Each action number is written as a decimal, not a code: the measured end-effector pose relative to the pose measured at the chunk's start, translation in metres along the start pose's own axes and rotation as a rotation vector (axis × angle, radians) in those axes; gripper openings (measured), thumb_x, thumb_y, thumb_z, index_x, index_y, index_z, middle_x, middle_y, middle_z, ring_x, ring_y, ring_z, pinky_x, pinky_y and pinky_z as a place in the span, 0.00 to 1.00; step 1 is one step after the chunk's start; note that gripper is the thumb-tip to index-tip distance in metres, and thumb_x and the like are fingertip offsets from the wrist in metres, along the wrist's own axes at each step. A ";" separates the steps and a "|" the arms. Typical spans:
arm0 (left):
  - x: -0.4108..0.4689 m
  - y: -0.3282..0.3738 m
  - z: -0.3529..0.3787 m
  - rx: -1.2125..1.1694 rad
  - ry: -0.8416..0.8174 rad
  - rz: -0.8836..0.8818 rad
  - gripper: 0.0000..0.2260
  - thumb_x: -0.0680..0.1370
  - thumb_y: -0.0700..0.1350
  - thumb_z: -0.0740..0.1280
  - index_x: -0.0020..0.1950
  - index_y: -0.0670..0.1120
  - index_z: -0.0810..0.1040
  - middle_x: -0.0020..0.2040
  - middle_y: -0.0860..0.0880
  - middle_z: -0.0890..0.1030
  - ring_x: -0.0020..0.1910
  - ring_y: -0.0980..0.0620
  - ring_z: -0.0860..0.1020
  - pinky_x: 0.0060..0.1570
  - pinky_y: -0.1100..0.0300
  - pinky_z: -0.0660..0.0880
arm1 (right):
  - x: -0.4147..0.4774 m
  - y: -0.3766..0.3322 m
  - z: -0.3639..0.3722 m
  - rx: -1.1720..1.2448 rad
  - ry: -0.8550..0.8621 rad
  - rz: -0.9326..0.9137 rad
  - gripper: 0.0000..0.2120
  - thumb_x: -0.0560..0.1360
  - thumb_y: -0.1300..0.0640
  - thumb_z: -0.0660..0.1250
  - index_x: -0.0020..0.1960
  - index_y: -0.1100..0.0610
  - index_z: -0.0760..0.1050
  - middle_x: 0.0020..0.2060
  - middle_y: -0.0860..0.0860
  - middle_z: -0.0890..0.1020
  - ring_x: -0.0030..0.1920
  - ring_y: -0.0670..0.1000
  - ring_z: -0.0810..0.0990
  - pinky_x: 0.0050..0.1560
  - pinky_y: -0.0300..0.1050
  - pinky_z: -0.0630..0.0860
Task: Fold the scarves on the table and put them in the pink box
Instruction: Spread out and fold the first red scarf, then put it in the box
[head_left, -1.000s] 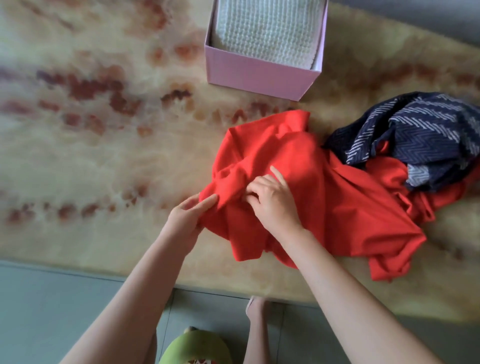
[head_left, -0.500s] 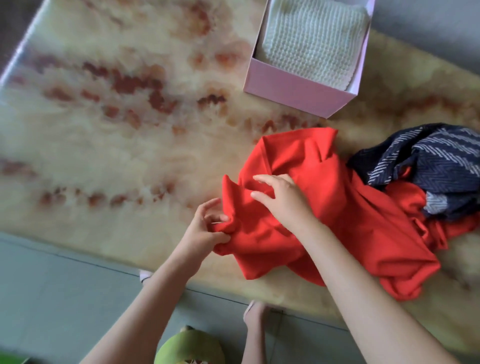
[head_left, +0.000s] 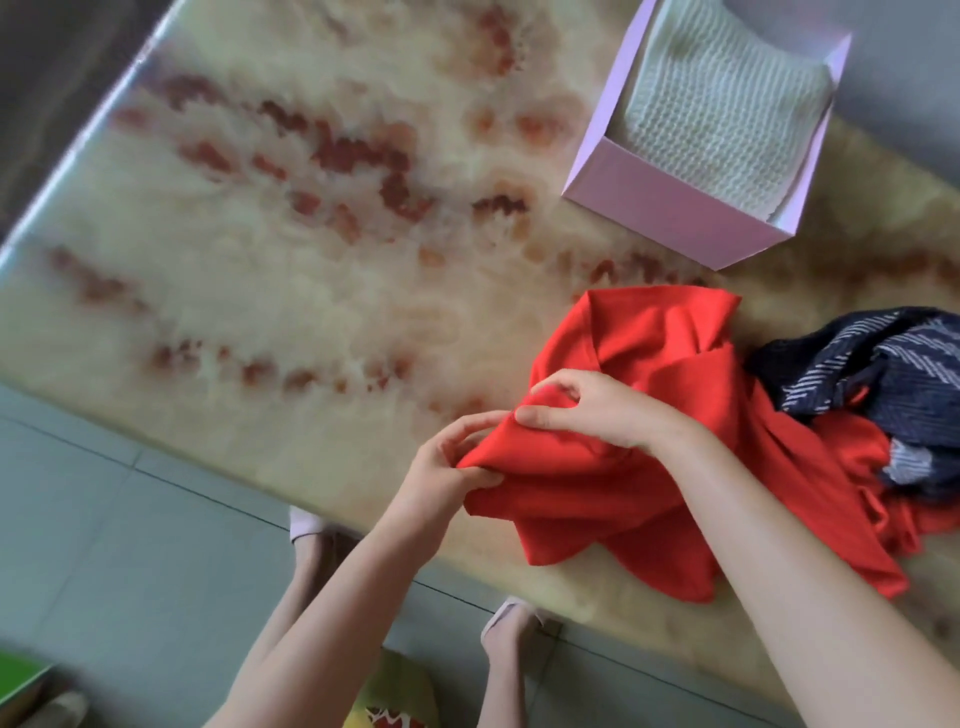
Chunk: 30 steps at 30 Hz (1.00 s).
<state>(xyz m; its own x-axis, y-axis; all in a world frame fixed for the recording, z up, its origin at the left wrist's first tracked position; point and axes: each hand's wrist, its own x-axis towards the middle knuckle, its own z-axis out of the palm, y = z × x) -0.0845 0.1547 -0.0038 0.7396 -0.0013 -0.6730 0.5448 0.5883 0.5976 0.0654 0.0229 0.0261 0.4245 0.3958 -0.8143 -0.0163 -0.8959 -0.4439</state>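
My left hand (head_left: 447, 467) and right hand (head_left: 587, 410) each pinch the crumpled red scarf (head_left: 649, 483) near the table's (head_left: 260, 312) front edge; I should find one hem, then draw it taut and flat before folding.

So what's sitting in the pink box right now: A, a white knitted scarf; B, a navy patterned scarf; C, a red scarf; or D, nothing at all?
A: a white knitted scarf lies folded inside the pink box, while the red scarf and the navy scarf lie out on the table.
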 end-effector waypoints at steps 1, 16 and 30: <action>-0.002 0.003 -0.002 -0.017 0.002 0.016 0.25 0.60 0.31 0.66 0.54 0.49 0.80 0.46 0.47 0.82 0.42 0.53 0.77 0.40 0.61 0.71 | -0.002 -0.003 -0.004 -0.033 -0.029 -0.015 0.27 0.62 0.32 0.72 0.49 0.52 0.79 0.39 0.40 0.79 0.41 0.39 0.76 0.43 0.37 0.70; -0.020 0.048 -0.022 0.357 -0.248 -0.103 0.12 0.80 0.31 0.57 0.54 0.48 0.68 0.39 0.58 0.73 0.32 0.66 0.72 0.33 0.77 0.67 | -0.064 -0.150 -0.021 0.419 -0.087 -0.566 0.08 0.77 0.68 0.61 0.51 0.65 0.78 0.44 0.59 0.85 0.48 0.53 0.84 0.51 0.39 0.77; -0.012 -0.010 0.013 -0.116 0.136 -0.210 0.08 0.73 0.31 0.69 0.40 0.42 0.75 0.26 0.53 0.77 0.25 0.58 0.77 0.29 0.64 0.78 | -0.084 0.025 -0.030 -0.180 0.002 -0.054 0.14 0.71 0.66 0.70 0.40 0.47 0.82 0.37 0.40 0.83 0.40 0.36 0.78 0.45 0.30 0.69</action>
<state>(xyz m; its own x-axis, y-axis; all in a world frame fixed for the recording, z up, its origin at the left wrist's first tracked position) -0.0933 0.1384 0.0037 0.5509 -0.0288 -0.8341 0.6261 0.6751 0.3901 0.0560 -0.0393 0.0947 0.4227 0.4439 -0.7901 0.1688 -0.8951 -0.4126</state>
